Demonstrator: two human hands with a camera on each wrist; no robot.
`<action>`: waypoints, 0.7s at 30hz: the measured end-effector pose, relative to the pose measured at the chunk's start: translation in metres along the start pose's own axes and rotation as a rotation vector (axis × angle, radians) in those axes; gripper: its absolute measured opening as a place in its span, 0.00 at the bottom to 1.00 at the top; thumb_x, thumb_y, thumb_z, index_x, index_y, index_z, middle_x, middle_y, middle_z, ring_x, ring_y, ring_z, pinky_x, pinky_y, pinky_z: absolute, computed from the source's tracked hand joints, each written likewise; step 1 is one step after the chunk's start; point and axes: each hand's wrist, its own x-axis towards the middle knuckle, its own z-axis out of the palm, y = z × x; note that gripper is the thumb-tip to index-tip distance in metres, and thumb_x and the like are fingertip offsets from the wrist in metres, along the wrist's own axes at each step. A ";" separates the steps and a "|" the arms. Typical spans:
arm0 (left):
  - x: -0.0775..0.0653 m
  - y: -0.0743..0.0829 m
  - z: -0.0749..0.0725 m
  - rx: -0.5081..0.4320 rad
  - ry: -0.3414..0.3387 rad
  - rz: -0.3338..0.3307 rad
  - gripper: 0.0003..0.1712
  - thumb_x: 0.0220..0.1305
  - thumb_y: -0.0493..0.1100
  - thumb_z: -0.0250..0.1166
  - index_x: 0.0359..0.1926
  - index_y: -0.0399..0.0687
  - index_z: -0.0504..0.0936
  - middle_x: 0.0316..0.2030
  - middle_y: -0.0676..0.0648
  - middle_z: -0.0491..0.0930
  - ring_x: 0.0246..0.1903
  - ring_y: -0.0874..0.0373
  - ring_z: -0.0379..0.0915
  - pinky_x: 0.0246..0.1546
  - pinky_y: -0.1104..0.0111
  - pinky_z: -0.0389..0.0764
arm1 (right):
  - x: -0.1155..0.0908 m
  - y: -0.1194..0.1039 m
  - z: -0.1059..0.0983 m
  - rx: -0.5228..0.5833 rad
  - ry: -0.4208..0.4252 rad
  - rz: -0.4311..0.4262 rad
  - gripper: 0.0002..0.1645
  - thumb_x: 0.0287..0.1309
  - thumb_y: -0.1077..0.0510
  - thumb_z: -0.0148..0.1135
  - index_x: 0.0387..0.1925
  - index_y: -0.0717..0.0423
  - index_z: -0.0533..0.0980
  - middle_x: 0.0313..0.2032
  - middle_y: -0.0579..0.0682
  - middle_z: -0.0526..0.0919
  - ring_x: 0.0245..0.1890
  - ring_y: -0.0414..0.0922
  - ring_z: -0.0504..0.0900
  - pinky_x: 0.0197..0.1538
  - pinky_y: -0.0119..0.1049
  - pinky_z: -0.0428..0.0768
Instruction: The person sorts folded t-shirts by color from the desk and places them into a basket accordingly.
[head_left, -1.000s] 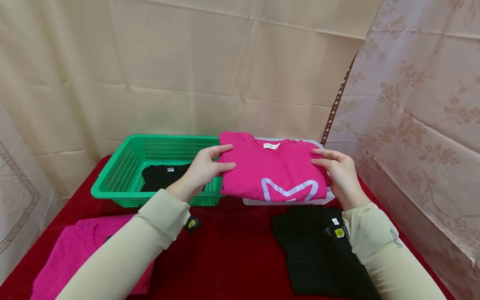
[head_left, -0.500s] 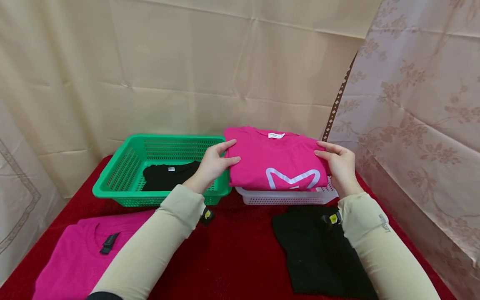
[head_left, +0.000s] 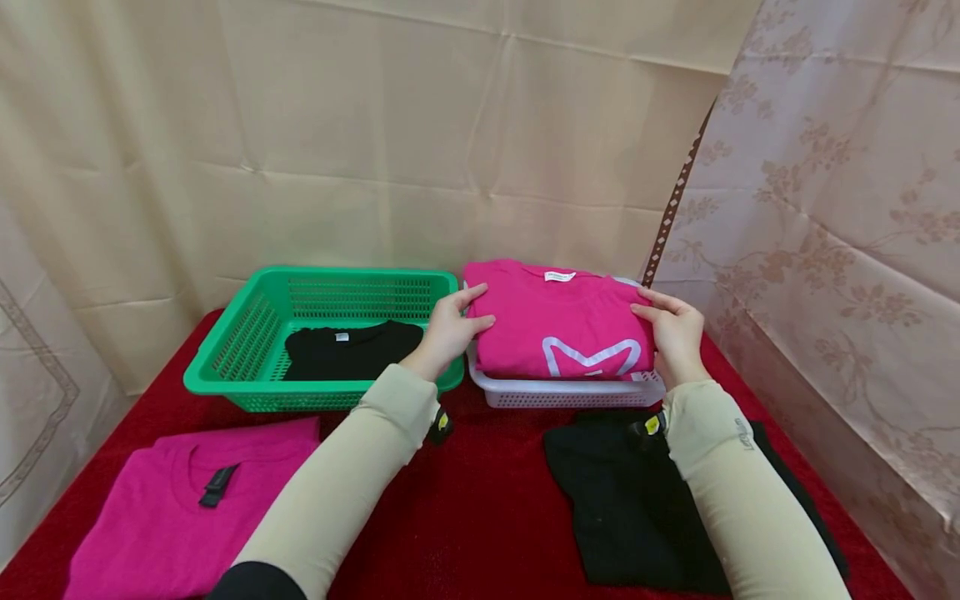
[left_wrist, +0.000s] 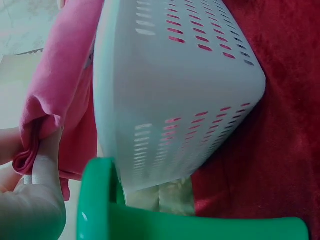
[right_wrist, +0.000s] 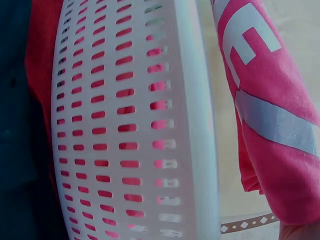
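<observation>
A folded bright pink T-shirt [head_left: 517,312] with a white neck label and a pale star outline lies level over the white basket [head_left: 570,395] in the head view. My left hand [head_left: 447,332] pinches its left edge between thumb and fingers. The right hand [head_left: 678,335] holds the opposite edge the same way. In the left wrist view, the left hand [left_wrist: 37,207] grips the shirt's folded layers above the basket rim. The right wrist view has the T-shirt [right_wrist: 280,130] apart from the rim, and pink shows through the slots of the white basket [right_wrist: 112,125].
Left of the white basket stands a green basket [head_left: 322,387] with a folded black garment [head_left: 352,354] inside. A magenta shirt [head_left: 150,508] lies folded at front left on the red cloth [head_left: 465,517], and a black garment [head_left: 615,500] lies at front right, partly under the right arm.
The pink T-shirt has shifted right over the white basket, rising a little and then dropping slightly. Both hands keep hold. More of the black garment and the magenta shirt's dark label now shows.
</observation>
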 end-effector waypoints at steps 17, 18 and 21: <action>0.012 0.004 0.016 0.141 0.032 0.034 0.33 0.67 0.35 0.62 0.72 0.48 0.67 0.71 0.43 0.66 0.71 0.49 0.60 0.67 0.59 0.71 | 0.017 -0.001 -0.002 -0.095 0.042 -0.014 0.22 0.62 0.59 0.65 0.58 0.47 0.81 0.59 0.46 0.77 0.57 0.37 0.69 0.56 0.30 0.76; 0.012 0.004 0.017 0.151 0.035 0.035 0.33 0.67 0.35 0.63 0.72 0.48 0.67 0.71 0.43 0.66 0.71 0.49 0.60 0.67 0.59 0.71 | 0.018 0.000 -0.002 -0.096 0.043 -0.017 0.22 0.62 0.60 0.65 0.58 0.47 0.81 0.59 0.46 0.77 0.58 0.37 0.69 0.57 0.30 0.76; 0.011 0.002 0.019 0.171 0.047 0.036 0.33 0.67 0.35 0.63 0.72 0.48 0.68 0.71 0.43 0.67 0.71 0.49 0.61 0.67 0.59 0.71 | 0.020 0.003 -0.002 -0.098 0.044 -0.018 0.22 0.62 0.60 0.64 0.58 0.47 0.81 0.59 0.46 0.78 0.60 0.38 0.68 0.60 0.32 0.75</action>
